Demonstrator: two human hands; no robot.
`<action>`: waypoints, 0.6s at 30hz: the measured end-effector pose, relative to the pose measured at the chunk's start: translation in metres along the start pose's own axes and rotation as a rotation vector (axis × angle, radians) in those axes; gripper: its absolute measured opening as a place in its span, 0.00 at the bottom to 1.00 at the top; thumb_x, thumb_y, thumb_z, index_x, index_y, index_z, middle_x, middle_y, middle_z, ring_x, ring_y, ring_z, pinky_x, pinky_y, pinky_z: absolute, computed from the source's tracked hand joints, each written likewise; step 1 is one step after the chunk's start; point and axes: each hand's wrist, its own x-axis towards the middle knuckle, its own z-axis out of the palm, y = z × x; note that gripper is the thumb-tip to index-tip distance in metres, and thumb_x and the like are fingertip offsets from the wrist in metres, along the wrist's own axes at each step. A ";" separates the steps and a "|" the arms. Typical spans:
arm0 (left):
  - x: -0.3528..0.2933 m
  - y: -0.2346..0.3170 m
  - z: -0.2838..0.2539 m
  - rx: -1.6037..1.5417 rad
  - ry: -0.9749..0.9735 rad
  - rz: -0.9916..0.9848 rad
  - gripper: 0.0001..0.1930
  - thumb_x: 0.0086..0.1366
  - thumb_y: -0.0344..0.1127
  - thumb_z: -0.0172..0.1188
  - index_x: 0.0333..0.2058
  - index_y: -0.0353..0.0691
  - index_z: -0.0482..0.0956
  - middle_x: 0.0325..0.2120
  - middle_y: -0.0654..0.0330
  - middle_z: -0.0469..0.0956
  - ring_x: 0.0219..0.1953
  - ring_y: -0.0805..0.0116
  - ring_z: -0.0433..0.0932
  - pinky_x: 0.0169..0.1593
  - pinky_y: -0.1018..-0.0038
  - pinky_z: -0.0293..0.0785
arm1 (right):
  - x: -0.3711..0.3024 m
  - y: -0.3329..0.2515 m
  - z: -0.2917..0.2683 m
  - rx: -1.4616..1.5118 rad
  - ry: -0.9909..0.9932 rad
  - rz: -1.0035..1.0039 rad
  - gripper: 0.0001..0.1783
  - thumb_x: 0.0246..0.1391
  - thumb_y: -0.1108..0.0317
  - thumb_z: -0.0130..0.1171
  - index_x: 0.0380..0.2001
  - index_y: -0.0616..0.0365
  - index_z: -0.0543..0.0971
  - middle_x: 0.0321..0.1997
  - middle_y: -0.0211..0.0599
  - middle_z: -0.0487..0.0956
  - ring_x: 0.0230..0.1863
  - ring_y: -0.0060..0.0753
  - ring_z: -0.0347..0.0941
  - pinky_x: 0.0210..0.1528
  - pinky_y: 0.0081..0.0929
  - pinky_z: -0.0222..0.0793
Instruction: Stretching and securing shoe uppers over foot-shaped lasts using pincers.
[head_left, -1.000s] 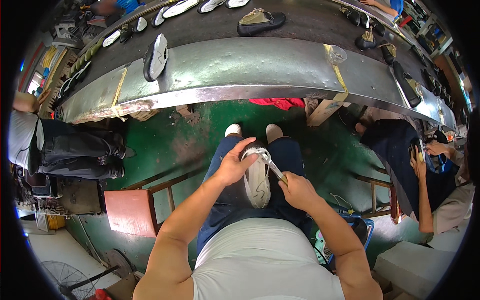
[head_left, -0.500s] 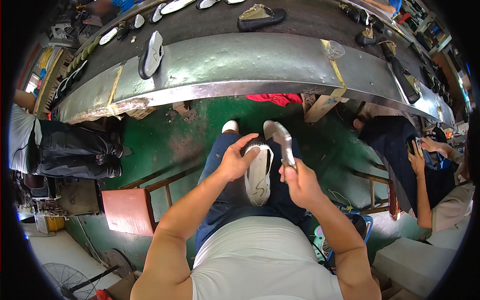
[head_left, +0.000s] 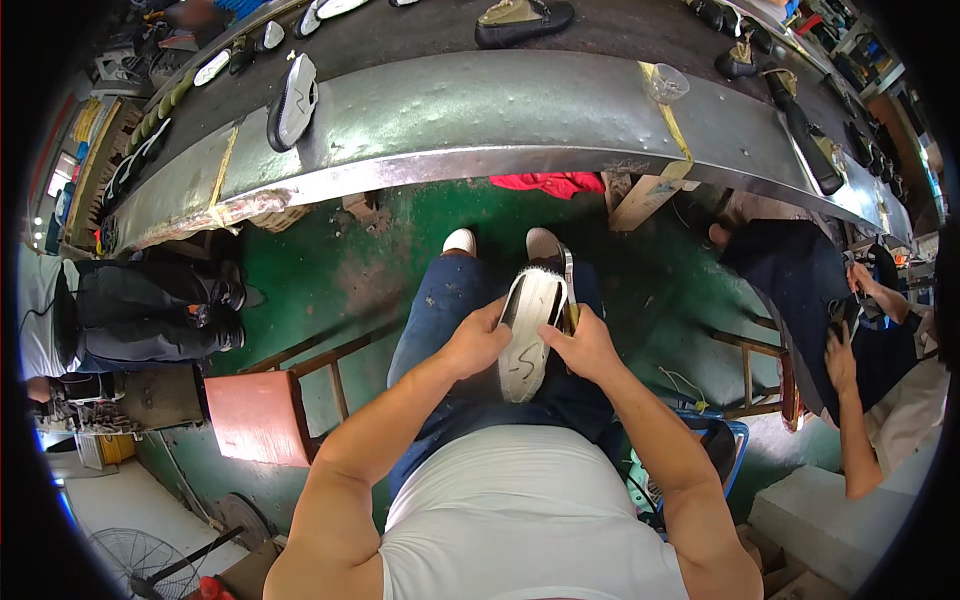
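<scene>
Over the lap [head_left: 430,325], short of the near edge of the desk [head_left: 430,115], both hands held an upturned shoe [head_left: 528,335], toe pointing away. The left hand [head_left: 478,343] was partly closed on its left side; the right hand [head_left: 583,345] pressed a thumb against the right side, fingers curled round a metal-headed tool [head_left: 569,268]. This shoe looked part done: pale edging [head_left: 545,277] ringed the toe, seemingly not all fastened down, and the insole [head_left: 523,368] was bare, with no outsole on it. At the person's right side stood a blue crate [head_left: 742,440], contents mostly hidden. A clear cup [head_left: 667,84] sat by the desk's near edge, right of middle; its contents, if any, could not be made out. Left of middle lay another pale-bottomed shoe [head_left: 293,103]; farther in, a dark shoe [head_left: 522,24] stood upright.
</scene>
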 end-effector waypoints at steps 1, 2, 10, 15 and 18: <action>-0.002 -0.002 0.001 -0.144 -0.027 0.053 0.28 0.61 0.21 0.48 0.63 0.38 0.68 0.47 0.62 0.78 0.45 0.76 0.76 0.49 0.74 0.74 | -0.002 -0.004 -0.002 0.001 -0.010 0.003 0.32 0.48 0.51 0.70 0.41 0.72 0.74 0.34 0.55 0.81 0.38 0.51 0.80 0.44 0.39 0.75; -0.007 0.011 -0.001 -0.147 -0.024 0.047 0.28 0.61 0.21 0.48 0.63 0.38 0.68 0.47 0.62 0.78 0.45 0.76 0.76 0.49 0.74 0.74 | -0.006 -0.014 -0.009 0.053 -0.069 0.084 0.29 0.48 0.56 0.68 0.41 0.72 0.74 0.35 0.54 0.81 0.39 0.51 0.80 0.44 0.39 0.75; -0.008 0.011 -0.003 -0.224 -0.341 -0.109 0.44 0.54 0.20 0.56 0.71 0.42 0.55 0.57 0.59 0.73 0.59 0.68 0.72 0.61 0.72 0.69 | -0.016 0.025 -0.040 0.073 -0.117 0.080 0.21 0.50 0.65 0.63 0.44 0.69 0.75 0.36 0.51 0.81 0.36 0.46 0.80 0.42 0.36 0.75; -0.032 -0.025 0.018 0.151 -0.088 0.014 0.48 0.57 0.29 0.66 0.72 0.37 0.47 0.64 0.46 0.66 0.67 0.56 0.65 0.69 0.68 0.58 | -0.065 -0.003 -0.085 -0.156 -0.374 -0.018 0.21 0.59 0.67 0.58 0.54 0.65 0.74 0.39 0.52 0.80 0.39 0.53 0.78 0.45 0.39 0.73; -0.032 -0.024 0.023 0.006 -0.141 0.011 0.48 0.58 0.27 0.64 0.72 0.32 0.43 0.68 0.47 0.60 0.70 0.57 0.60 0.71 0.70 0.54 | -0.065 0.000 -0.076 -0.358 -0.309 -0.342 0.24 0.58 0.69 0.58 0.56 0.69 0.72 0.42 0.55 0.79 0.43 0.56 0.77 0.48 0.40 0.73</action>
